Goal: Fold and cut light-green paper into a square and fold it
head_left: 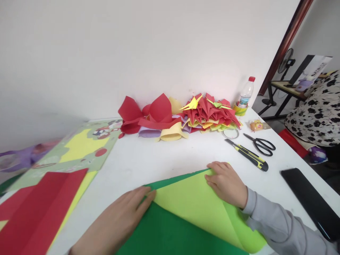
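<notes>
Light-green paper (pixel 186 202): one sheet, curled over dark-green paper (pixel 159 230), near side of white table (pixel 148 159). Presumably light, pliable, easily creased; best held by corners. Left hand (pixel 119 219): fingertips at left corner; pinching or pressing, cannot tell. Right hand (pixel 227 184): grasping far edge. Beyond, right: utility knife (pixel 247 154), scissors (pixel 255 141). Against wall (pixel 132 53): red paper shapes (pixel 160 109).

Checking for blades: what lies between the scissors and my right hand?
A utility knife lies between the scissors and the right hand in the head view.
</notes>
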The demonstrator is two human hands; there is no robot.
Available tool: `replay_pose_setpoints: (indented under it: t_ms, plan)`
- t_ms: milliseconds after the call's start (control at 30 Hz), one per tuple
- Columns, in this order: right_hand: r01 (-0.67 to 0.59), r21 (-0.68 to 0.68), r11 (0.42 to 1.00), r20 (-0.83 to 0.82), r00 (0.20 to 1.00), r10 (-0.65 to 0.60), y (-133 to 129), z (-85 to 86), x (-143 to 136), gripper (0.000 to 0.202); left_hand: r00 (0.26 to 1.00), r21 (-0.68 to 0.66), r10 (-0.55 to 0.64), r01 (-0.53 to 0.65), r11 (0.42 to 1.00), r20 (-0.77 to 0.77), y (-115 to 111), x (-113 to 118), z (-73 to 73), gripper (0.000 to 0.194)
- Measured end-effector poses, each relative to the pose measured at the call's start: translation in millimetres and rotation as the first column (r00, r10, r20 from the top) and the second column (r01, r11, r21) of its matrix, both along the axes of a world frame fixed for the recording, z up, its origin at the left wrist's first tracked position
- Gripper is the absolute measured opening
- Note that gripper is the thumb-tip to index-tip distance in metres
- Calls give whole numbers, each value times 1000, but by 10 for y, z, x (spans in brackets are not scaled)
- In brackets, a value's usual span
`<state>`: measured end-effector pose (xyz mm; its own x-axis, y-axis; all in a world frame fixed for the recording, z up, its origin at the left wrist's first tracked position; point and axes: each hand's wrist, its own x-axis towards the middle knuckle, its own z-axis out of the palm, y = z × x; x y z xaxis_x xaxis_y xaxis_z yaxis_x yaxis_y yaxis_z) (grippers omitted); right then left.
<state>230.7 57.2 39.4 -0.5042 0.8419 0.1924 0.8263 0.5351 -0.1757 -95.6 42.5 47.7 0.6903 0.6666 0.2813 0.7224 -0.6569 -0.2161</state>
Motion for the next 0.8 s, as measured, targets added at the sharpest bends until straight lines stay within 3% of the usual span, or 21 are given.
replay_pose_setpoints:
  t_ms: [100, 267, 467, 667, 800]
  plan:
    - [-4, 7, 1000, -21, 1000, 4, -3, -24, 6, 20, 942, 181, -270, 307, 934, -200, 78, 99, 110, 50]
    - [-7, 28, 1000, -24, 1000, 8, -6, -65, 11, 18, 914, 279, -354, 399, 874, -197, 87, 130, 99, 39]
    - [-7, 21, 1000, -50, 999, 8, 0, -71, 28, 16, 960, 169, -280, 275, 947, 9, 3, 235, -96, 36]
    - [-10, 0, 1000, -63, 998, 10, 1, -72, 37, 17, 951, 265, -300, 272, 925, 74, 110, 236, -267, 38]
    - [-8, -4, 1000, -88, 996, 8, -10, -60, 43, 19, 948, 305, -305, 266, 914, 88, 178, 206, -404, 59]
